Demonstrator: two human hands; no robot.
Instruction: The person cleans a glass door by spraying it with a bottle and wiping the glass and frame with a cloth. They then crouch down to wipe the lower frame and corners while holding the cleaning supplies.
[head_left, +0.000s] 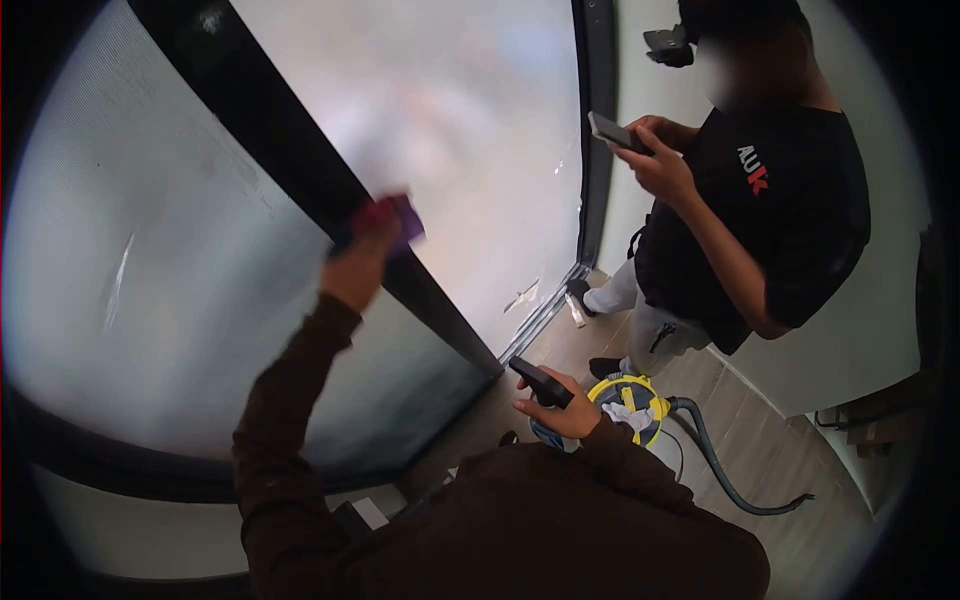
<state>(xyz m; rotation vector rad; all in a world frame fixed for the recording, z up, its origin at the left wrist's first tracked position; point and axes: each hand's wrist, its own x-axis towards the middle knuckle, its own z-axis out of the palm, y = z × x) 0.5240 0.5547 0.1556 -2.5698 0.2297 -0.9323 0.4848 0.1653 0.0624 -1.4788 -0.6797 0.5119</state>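
Note:
My left hand point(357, 272) is raised against the dark window frame point(285, 150), its fingers closed on a red and purple cloth point(405, 222). Motion blurs the hand and the cloth, and the cloth's exact kind is hard to make out. Frosted-looking glass panes point(190, 290) lie on both sides of the frame. Lower down, in front of my chest, my right hand point(570, 412) grips a black phone point(540, 381), tilted with its top end toward the window. The phone's screen does not show.
A person point(770, 220) in a black shirt stands at the right, both hands around a phone point(612, 131). Below them, a yellow and black vacuum cleaner point(655, 385) with white cloth point(628, 416) on top stands on the wood-look floor. Its hose point(715, 460) trails right.

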